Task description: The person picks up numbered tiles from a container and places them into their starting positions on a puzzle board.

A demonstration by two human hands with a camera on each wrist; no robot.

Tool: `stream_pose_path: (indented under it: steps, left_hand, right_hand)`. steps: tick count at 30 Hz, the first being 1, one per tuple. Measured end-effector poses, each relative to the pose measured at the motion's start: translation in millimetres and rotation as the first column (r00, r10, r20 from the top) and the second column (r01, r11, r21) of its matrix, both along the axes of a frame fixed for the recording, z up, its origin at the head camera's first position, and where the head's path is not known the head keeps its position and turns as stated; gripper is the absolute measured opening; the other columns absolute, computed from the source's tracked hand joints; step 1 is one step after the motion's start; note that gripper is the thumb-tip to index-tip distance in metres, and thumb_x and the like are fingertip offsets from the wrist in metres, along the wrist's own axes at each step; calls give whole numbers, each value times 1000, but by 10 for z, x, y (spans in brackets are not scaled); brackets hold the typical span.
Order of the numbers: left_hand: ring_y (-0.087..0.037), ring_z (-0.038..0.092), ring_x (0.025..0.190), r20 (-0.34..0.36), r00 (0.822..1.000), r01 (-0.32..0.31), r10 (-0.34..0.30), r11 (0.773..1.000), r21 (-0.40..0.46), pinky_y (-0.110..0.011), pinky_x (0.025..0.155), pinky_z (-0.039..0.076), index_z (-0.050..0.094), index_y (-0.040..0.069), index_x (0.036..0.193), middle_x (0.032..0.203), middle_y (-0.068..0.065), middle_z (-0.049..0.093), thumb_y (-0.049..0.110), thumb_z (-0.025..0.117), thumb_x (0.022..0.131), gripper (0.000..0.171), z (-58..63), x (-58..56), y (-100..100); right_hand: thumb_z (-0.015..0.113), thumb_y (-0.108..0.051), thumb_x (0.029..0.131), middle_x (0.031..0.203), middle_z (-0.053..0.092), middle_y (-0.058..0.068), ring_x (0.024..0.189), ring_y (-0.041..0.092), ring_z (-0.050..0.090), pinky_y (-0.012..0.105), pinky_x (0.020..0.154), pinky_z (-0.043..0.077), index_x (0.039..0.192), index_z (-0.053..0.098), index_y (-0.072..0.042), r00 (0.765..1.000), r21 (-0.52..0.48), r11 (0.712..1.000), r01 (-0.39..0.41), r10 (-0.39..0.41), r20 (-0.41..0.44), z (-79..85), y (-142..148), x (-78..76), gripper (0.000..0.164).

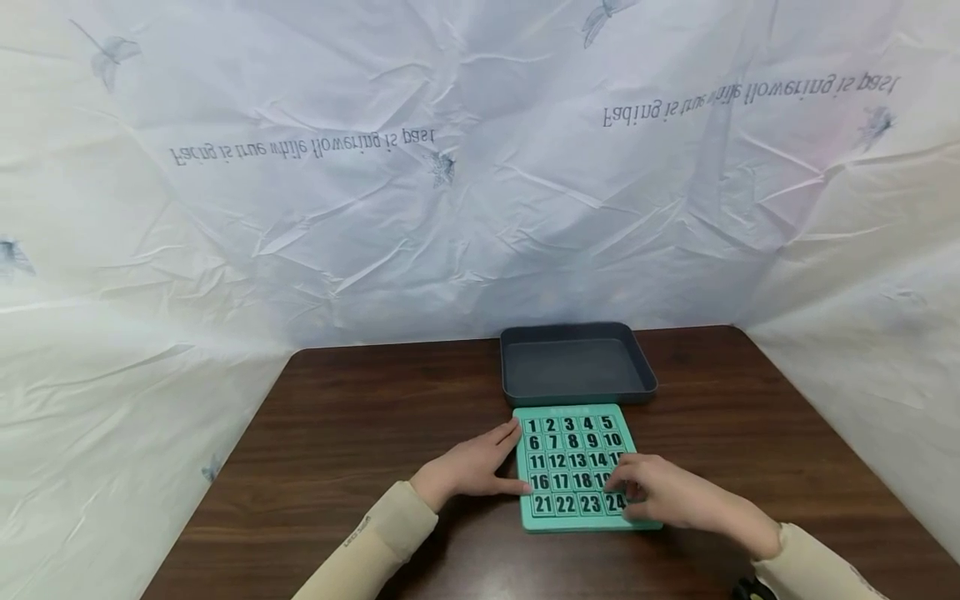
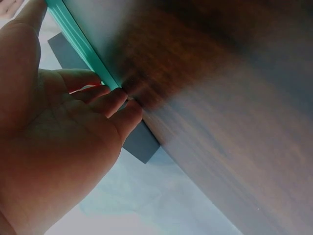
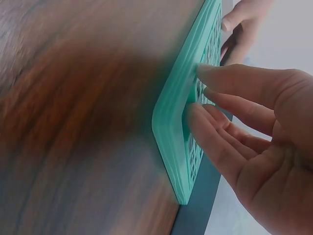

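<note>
A green number slide puzzle (image 1: pixel 555 527) lies flat on the table, its numbered tiles running in order from 1 at the top left to 24 in the bottom row. My left hand (image 1: pixel 472 462) rests along the puzzle's left side, fingers extended; in the left wrist view its fingertips (image 2: pixel 129 115) touch the green rim. Over the lower right part of the board, my right hand (image 1: pixel 671 492) touches the tiles near 19 and 24. Its thumb and index finger are bent and apart in the right wrist view, with nothing seen pinched between them. The right hand covers the tiles around 20.
Just behind the puzzle stands a shallow dark grey tray (image 1: pixel 577 367). The brown wooden table (image 1: pixel 360 417) extends to both sides. White sheeting (image 1: pixel 465 233) with printed text hangs behind it and along its sides.
</note>
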State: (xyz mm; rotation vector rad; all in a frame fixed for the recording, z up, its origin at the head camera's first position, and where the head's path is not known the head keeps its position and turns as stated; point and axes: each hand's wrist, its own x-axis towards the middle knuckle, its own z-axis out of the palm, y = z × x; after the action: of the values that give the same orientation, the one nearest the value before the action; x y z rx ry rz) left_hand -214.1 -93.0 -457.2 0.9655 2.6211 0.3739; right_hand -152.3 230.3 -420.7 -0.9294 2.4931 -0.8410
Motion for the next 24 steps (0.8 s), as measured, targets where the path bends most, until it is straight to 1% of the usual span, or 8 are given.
stream_pose_path:
  steps: [10, 15, 17, 19, 21, 22, 23, 24]
  left_hand:
    - [-21, 26, 150, -22, 1000, 13, -13, 1000, -8, -38, 115, 34, 17, 11, 163, 169, -5, 11, 72, 53, 92, 100, -14, 0, 52]
    - [-21, 25, 151, 5, 1000, 23, -23, 1000, -2, -40, 115, 34, 15, 14, 163, 169, -4, 8, 71, 50, 94, 97, 11, -15, 57]
    - [-22, 27, 150, -8, 1000, 29, -29, 1000, 5, -42, 115, 34, 17, 16, 163, 169, -4, 11, 70, 49, 95, 92, 68, -32, 7]
    - [-24, 28, 149, -68, 997, 27, -25, 999, 29, -44, 116, 32, 21, 17, 163, 168, -4, 15, 68, 49, 97, 88, 184, -66, -80]
    - [-26, 32, 148, -190, 982, 7, 11, 995, 96, -45, 117, 31, 29, 16, 161, 167, -5, 21, 63, 51, 98, 82, 387, -125, -209]
    - [-27, 34, 147, -268, 962, -3, 40, 990, 138, -46, 118, 29, 32, 15, 160, 165, -5, 25, 60, 52, 99, 78, 503, -160, -282]
    - [-29, 36, 146, -348, 934, -9, 76, 982, 188, -47, 118, 28, 36, 14, 158, 164, -6, 28, 58, 54, 100, 75, 629, -195, -354]
    - [-31, 38, 144, -430, 895, -16, 121, 971, 239, -48, 117, 28, 39, 14, 157, 162, -7, 32, 55, 55, 100, 72, 752, -233, -428]
  right_hand:
    - [76, -17, 91, 107, 63, -7, 83, 1, 57, 26, 69, 52, 114, 73, -12, 1000, -14, 1000, -2, 2, -20, -39, -21, -12, 24]
    - [72, -25, 96, 100, 63, -10, 79, 0, 56, 26, 64, 49, 109, 75, -16, 993, -16, 998, 52, -54, -105, -21, -81, -66, 17]
    - [71, -25, 97, 98, 63, -12, 79, 0, 55, 26, 64, 48, 109, 75, -16, 980, -25, 996, 83, -87, -181, 53, -133, -124, 16]
    - [70, -23, 97, 100, 64, -10, 81, 2, 57, 28, 64, 49, 112, 74, -15, 951, -65, 990, 125, -138, -277, 195, -178, -203, 17]
    - [70, -21, 98, 110, 66, -5, 91, 8, 63, 33, 72, 54, 121, 71, -15, 892, -134, 978, 162, -203, -403, 391, -206, -308, 24]
    - [70, -21, 98, 117, 67, -2, 100, 12, 64, 37, 78, 55, 126, 69, -15, 853, -176, 968, 180, -243, -461, 492, -215, -362, 29]
    - [70, -21, 98, 124, 66, 2, 107, 18, 64, 42, 84, 55, 131, 67, -16, 813, -217, 957, 192, -279, -512, 585, -214, -414, 34]
    - [70, -20, 98, 130, 64, 5, 113, 23, 63, 46, 88, 53, 136, 64, -16, 773, -258, 944, 205, -318, -549, 670, -208, -470, 39]
